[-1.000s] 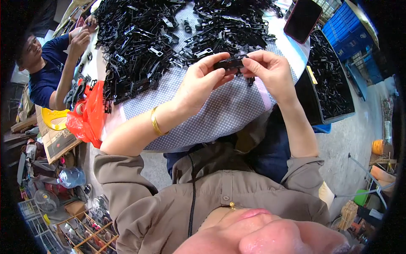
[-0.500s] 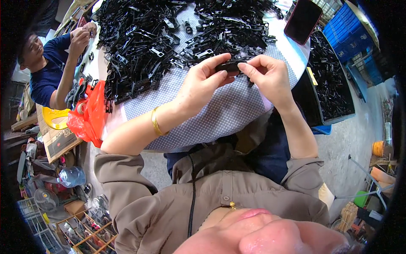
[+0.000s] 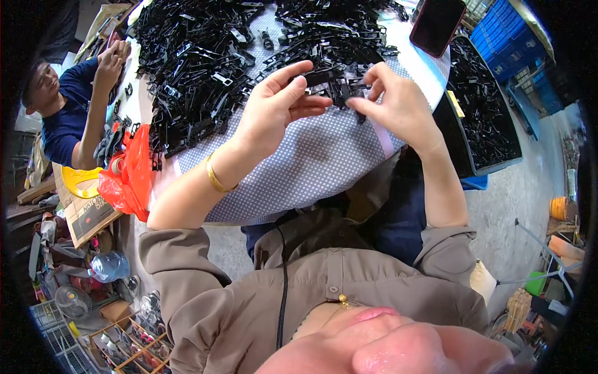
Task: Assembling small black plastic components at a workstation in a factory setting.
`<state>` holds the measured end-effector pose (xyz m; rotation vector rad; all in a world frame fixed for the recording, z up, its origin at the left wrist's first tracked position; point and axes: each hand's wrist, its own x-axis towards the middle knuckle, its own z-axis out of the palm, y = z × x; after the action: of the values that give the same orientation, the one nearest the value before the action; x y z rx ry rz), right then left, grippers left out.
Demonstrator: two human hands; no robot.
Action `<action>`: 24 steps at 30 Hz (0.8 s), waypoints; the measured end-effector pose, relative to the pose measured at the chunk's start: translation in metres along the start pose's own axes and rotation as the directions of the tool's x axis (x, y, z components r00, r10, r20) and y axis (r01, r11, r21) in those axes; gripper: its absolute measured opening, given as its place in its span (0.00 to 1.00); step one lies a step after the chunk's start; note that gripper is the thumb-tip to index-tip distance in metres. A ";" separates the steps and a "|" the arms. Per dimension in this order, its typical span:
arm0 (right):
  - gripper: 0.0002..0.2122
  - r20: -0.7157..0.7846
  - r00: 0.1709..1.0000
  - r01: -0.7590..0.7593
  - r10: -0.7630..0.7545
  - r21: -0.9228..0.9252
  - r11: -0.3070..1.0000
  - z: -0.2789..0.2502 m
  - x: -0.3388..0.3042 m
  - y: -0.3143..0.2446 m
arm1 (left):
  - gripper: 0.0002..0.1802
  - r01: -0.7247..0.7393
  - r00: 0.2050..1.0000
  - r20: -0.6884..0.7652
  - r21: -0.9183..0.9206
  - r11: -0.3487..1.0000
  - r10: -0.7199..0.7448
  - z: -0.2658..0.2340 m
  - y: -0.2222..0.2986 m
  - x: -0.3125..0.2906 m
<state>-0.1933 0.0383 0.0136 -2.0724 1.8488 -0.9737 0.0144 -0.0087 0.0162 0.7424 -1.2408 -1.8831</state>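
Observation:
My left hand [image 3: 274,103] is at the near edge of the pile, thumb and fingers closed on a dark, narrow black part [image 3: 321,77]. To its right, my right hand [image 3: 398,103] reaches over the pile's near edge with thumb and forefinger apart. Small black parts lie between and beneath its fingertips; none is plainly gripped. The pile of black slotted clip-like parts [image 3: 205,75] covers much of the far table. Their exact kind is hard to tell.
A dotted cloth [image 3: 293,168] covers the table. A phone [image 3: 438,26] stands at the far right, beside a black bin of parts [image 3: 486,112] and blue crates [image 3: 507,37]. A red plastic bag [image 3: 134,177] hangs at the left, near another person [image 3: 68,118] whose hands are raised.
My hands have drawn apart. The left moved slightly left with the black part; the right let go of it and opened its fingers over the pile's edge.

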 end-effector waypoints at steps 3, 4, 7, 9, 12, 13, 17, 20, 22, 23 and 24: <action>0.16 0.140 0.989 0.027 -0.041 0.100 0.995 -0.010 0.000 -0.004 | 0.20 0.002 1.000 -0.003 -0.013 1.000 -0.002 -0.001 -0.001 -0.002; 0.18 0.176 0.984 -0.015 -0.031 0.250 0.968 -0.014 0.000 -0.004 | 0.19 0.028 1.000 -0.001 -0.043 0.999 -0.028 -0.001 -0.003 -0.003; 0.23 0.195 0.981 -0.135 0.006 0.653 0.745 -0.025 -0.001 -0.007 | 0.18 0.097 0.995 -0.001 -0.062 0.993 -0.097 0.005 -0.002 -0.005; 0.20 0.174 0.984 -0.153 0.033 0.743 0.652 -0.022 -0.003 -0.014 | 0.17 0.143 0.990 -0.005 -0.102 0.984 -0.144 0.009 -0.004 -0.006; 0.13 0.127 0.986 -0.165 0.107 0.709 0.685 -0.002 -0.008 -0.022 | 0.17 0.121 0.993 0.002 -0.095 0.988 -0.121 0.012 -0.011 -0.006; 0.10 0.061 0.995 -0.101 0.082 0.694 0.713 0.007 -0.007 -0.024 | 0.17 0.088 0.996 0.002 -0.078 0.993 -0.088 0.012 -0.013 -0.008; 0.08 0.027 0.993 -0.102 0.116 0.694 0.713 0.019 -0.007 -0.026 | 0.20 0.045 0.999 0.003 0.030 0.999 -0.046 0.018 -0.015 -0.013; 0.06 0.009 0.992 -0.095 0.122 0.684 0.723 0.021 -0.008 -0.028 | 0.20 0.028 1.000 -0.002 0.067 0.997 -0.028 0.019 -0.015 -0.015; 0.06 -0.019 0.994 -0.070 0.112 0.669 0.740 0.025 -0.007 -0.028 | 0.20 0.005 1.000 0.000 0.090 0.996 -0.005 0.015 -0.019 -0.013; 0.05 -0.142 0.990 0.080 -0.003 0.541 0.837 0.027 -0.007 -0.026 | 0.20 0.005 1.000 -0.001 0.089 0.996 -0.004 0.015 -0.019 -0.014; 0.05 -0.243 0.961 0.223 -0.135 0.385 0.896 0.028 -0.007 -0.025 | 0.21 -0.023 1.000 -0.005 0.176 0.984 0.024 0.016 -0.019 -0.014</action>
<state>-0.1572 0.0422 0.0037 -1.9593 1.3884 -1.5330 0.0048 0.0158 0.0056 0.8222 -1.4192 -1.7660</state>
